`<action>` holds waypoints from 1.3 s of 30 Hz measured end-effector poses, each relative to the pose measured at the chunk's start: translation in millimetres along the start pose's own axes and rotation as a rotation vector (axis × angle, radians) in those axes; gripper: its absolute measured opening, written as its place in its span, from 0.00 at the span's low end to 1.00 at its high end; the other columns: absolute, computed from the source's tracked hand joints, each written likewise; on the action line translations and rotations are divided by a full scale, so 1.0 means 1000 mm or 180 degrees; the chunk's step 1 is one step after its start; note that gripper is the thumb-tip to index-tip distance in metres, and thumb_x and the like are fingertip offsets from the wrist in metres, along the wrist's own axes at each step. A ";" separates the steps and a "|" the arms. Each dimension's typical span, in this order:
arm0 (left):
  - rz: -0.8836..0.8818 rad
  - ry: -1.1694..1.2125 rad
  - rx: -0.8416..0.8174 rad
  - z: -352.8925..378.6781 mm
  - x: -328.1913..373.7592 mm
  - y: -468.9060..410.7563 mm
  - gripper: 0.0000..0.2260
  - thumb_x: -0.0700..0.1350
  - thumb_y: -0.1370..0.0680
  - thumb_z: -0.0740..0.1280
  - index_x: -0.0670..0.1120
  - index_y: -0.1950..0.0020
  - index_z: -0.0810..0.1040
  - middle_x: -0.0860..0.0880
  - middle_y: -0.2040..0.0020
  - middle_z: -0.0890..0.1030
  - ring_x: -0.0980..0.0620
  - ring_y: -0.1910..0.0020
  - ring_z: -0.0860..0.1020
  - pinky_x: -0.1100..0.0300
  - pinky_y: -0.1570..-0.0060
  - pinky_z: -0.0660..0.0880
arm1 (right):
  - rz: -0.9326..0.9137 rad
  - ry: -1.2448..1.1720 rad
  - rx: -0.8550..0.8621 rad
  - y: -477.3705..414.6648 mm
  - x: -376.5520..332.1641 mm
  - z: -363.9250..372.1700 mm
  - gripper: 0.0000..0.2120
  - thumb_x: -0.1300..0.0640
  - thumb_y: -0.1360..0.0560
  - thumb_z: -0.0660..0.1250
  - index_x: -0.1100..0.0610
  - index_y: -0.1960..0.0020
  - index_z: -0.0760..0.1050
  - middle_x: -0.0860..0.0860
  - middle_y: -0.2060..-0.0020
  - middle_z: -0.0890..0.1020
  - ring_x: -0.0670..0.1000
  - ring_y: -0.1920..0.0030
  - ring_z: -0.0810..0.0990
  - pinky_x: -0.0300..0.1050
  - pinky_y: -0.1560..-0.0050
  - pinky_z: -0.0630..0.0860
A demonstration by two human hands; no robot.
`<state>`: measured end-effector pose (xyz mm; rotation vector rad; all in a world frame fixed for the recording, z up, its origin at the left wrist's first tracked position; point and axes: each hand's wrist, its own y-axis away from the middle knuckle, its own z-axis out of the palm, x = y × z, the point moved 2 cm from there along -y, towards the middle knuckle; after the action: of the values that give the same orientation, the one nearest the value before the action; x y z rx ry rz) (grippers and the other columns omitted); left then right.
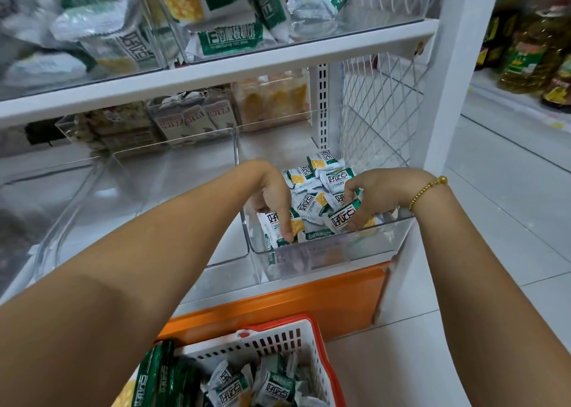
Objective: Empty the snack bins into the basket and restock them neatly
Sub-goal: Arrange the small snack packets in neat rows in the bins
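Clear plastic is walling the snack bin on the lower shelf, where green-and-white packets are lying heaped. Your left grip is reaching in, fingers pointing straight down and pressing the front-left packet. Your right grip is pinching a tilted packet near the front wall. Other packets are sitting in the basket below.
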<state>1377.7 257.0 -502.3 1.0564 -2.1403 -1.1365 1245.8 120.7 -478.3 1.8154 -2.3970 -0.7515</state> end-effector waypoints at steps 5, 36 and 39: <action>0.0083 0.0186 0.0030 0.002 0.002 0.002 0.38 0.44 0.26 0.71 0.36 0.24 0.54 0.44 0.22 0.54 0.47 0.22 0.48 0.52 0.25 0.48 | -0.0060 -0.0214 0.0253 0.011 -0.009 -0.006 0.21 0.49 0.33 0.78 0.53 0.48 0.71 0.47 0.63 0.73 0.47 0.69 0.71 0.40 0.70 0.66; -0.0513 0.3061 0.1185 0.362 -0.099 0.013 0.37 0.49 0.32 0.78 0.40 0.29 0.67 0.46 0.31 0.72 0.46 0.36 0.72 0.54 0.40 0.72 | -0.0130 -0.1515 -0.0718 0.036 -0.093 0.269 0.31 0.40 0.28 0.69 0.58 0.32 0.70 0.51 0.37 0.77 0.50 0.52 0.80 0.45 0.48 0.77; -0.0486 0.2964 0.1016 0.363 -0.098 0.012 0.41 0.47 0.30 0.76 0.38 0.24 0.57 0.42 0.26 0.65 0.44 0.30 0.68 0.56 0.38 0.69 | 0.0019 -0.1100 -0.0841 0.031 -0.092 0.291 0.24 0.39 0.25 0.65 0.60 0.46 0.78 0.56 0.48 0.81 0.53 0.51 0.81 0.43 0.51 0.77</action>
<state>1171.8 508.8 -690.9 1.5182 -1.5016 -0.2225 1155.2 312.5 -699.3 1.6872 -2.3403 -1.4083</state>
